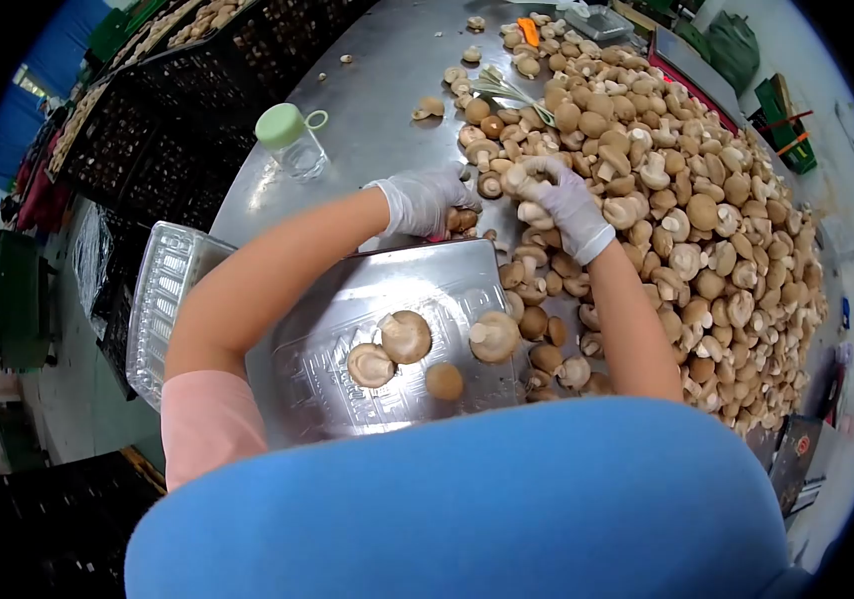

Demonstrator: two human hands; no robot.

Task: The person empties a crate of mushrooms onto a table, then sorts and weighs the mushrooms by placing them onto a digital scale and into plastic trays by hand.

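My right hand point(569, 208), in a thin whitish glove, is curled round a pale mushroom point(519, 182) at the near edge of a large mushroom pile point(646, 150). My left hand point(427, 203), gloved alike, is closed just left of it. Its fingertips are partly hidden, and what they hold, if anything, cannot be made out. Brown mushrooms point(461, 220) lie right under the left hand. Nearer my body is a clear plastic tray point(337, 299) with several mushrooms in it, among them a brown-capped one point(406, 336) and one lying stem up point(495, 336).
Stacked clear trays point(162, 299) stand at the left. A bottle with a green lid point(292, 140) is on the metal table point(377, 80). Black crates point(147, 130) of mushrooms rise beyond the left edge. An orange item point(528, 32) and a scale point(691, 75) are at the back.
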